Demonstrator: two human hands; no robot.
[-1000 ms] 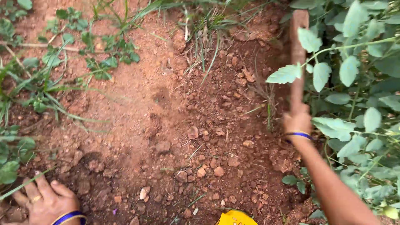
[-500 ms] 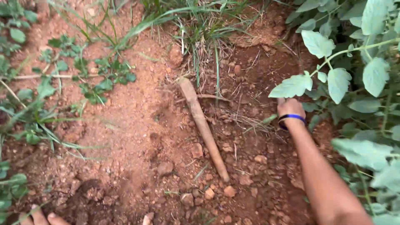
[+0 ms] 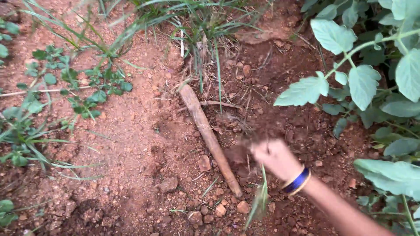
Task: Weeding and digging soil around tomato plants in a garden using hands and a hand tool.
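Here the wooden stick (image 3: pixel 209 137) lies diagonally, upper-left to lower-right.

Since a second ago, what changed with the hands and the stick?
The right hand let go of the wooden stick, which went from raised upright to lying flat on the red soil. The hand then moved down beside the stick's lower end, blurred, with grass blades by it. The left hand left the view. Leafy plant and weeds unchanged.
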